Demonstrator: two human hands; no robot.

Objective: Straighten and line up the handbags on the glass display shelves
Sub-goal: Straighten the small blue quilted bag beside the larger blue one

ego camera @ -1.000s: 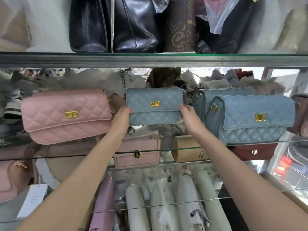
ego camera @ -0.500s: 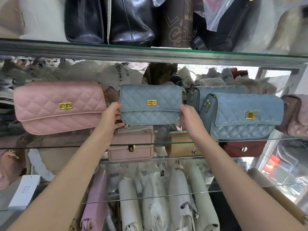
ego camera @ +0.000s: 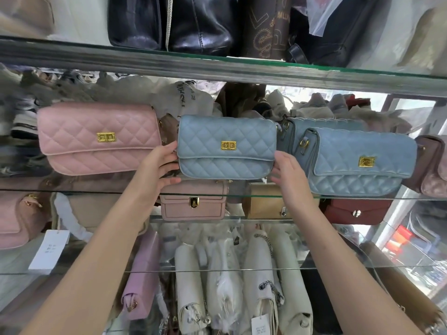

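On the middle glass shelf (ego camera: 362, 197), at the small blue handbag's nine o'clock, a pink quilted handbag (ego camera: 96, 139) stands upright with its gold clasp facing forward. It is just beside the small bag and apart from it.

The left grip (ego camera: 159, 165) comes up from seven o'clock and holds the left end of the small blue handbag (ego camera: 227, 146), with fingers on the upper edge of that end and the thumb under the bottom corner. The bag sits level at the middle of the shelf, flap and gold clasp to the front. Whether its base rests on the glass cannot be told.

The right grip (ego camera: 290, 175) reaches in from five o'clock and holds the bag's right end the same way, fingers against the side and thumb below.

At the small bag's three o'clock stands a large blue handbag (ego camera: 360, 163), nearer the shelf's front edge, with a second blue handbag (ego camera: 321, 123) tucked close behind it. A mauve bag (ego camera: 433, 163) touches the large one at its three o'clock.

At twelve o'clock, the upper shelf (ego camera: 217, 66) carries black bags (ego camera: 198, 20). At six o'clock, under the glass, a pale pink bag (ego camera: 193, 201), a tan box bag (ego camera: 263, 201) and a dark red bag (ego camera: 358, 211) stand in a row.
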